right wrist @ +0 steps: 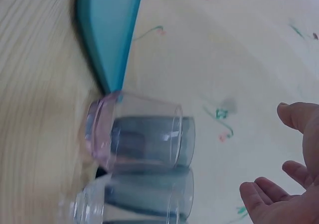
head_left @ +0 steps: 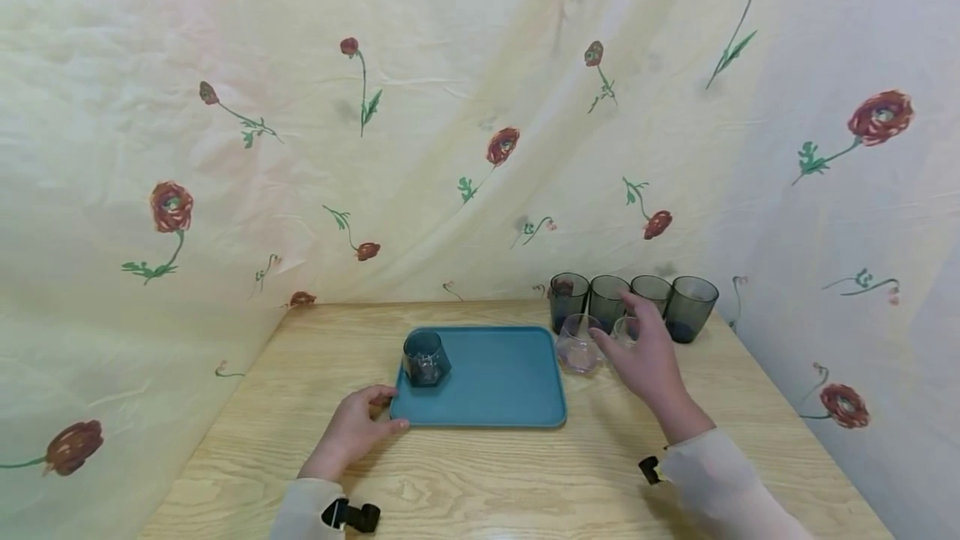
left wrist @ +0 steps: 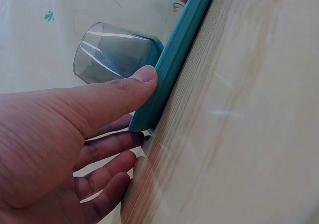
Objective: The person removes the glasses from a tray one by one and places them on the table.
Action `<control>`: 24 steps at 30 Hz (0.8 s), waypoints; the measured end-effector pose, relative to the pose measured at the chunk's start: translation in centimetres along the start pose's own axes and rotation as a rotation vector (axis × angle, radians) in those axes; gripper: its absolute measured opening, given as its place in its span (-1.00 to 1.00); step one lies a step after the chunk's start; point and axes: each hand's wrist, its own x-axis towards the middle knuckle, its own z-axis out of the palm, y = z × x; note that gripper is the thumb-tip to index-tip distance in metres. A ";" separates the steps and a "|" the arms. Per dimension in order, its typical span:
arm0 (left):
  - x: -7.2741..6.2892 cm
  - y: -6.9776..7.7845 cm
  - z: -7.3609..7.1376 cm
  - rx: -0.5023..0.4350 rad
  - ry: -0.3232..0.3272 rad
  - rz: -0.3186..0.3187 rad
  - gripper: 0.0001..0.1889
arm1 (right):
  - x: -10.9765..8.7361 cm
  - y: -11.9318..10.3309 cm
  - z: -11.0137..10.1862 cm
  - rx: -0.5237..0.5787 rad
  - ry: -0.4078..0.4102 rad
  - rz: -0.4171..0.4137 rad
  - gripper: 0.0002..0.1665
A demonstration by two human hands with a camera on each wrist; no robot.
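My left hand (head_left: pixel 356 427) holds the blue tray (head_left: pixel 495 377) at its near left corner. In the left wrist view the thumb presses the rim, and the other fingers lie around the corner. On the tray's left side stands a grey-blue faceted glass (head_left: pixel 426 361), upright. My right hand (head_left: pixel 645 357) is raised over the clear glasses, thumb and fingers spread with nothing between them. One clear, pinkish-based glass (right wrist: pixel 104 129) stands just right of the tray. A second clear glass (right wrist: pixel 82 204) is beside it, partly covered by the hand in the head view.
Several tall grey tumblers (head_left: pixel 693 311) stand in a row behind the clear glasses at the table's back right. The wooden table (head_left: pixel 465 482) ends at a flower-printed cloth (head_left: pixel 420 148) hung behind and at both sides.
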 end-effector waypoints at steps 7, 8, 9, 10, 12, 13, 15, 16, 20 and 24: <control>-0.1 0.1 0.0 -0.007 -0.005 0.003 -0.39 | 0.6 -1.7 1.6 0.044 -0.084 0.049 -0.04; -0.1 0.1 0.0 -0.008 -0.004 0.002 -0.39 | 0.7 -1.9 1.8 0.048 -0.099 0.057 -0.03; -0.1 0.1 0.0 -0.009 -0.004 0.001 -0.39 | 0.8 -2.1 2.0 0.059 -0.115 0.062 -0.01; -0.1 0.1 0.0 -0.010 -0.004 0.001 -0.39 | 0.8 -2.3 2.2 0.068 -0.131 0.069 0.00; -0.1 0.1 0.0 -0.012 -0.005 0.000 -0.39 | 0.9 -2.5 2.7 0.099 -0.166 0.079 0.00; -0.1 0.1 0.0 -0.014 -0.007 -0.003 -0.39 | 1.0 -2.7 3.0 0.125 -0.186 0.086 0.01; -0.2 0.1 0.0 -0.016 -0.009 -0.008 -0.38 | 1.1 -3.0 3.4 0.162 -0.217 0.095 0.01; -0.2 0.1 0.0 -0.015 -0.010 -0.009 -0.38 | 1.2 -3.2 3.6 0.178 -0.229 0.098 0.00; -0.1 0.1 0.1 -0.009 -0.009 -0.011 -0.38 | 1.5 -3.9 4.4 0.194 -0.268 0.084 -0.02; 0.0 0.1 0.1 -0.002 -0.003 -0.013 -0.38 | 1.8 -4.8 5.5 0.210 -0.315 0.047 -0.03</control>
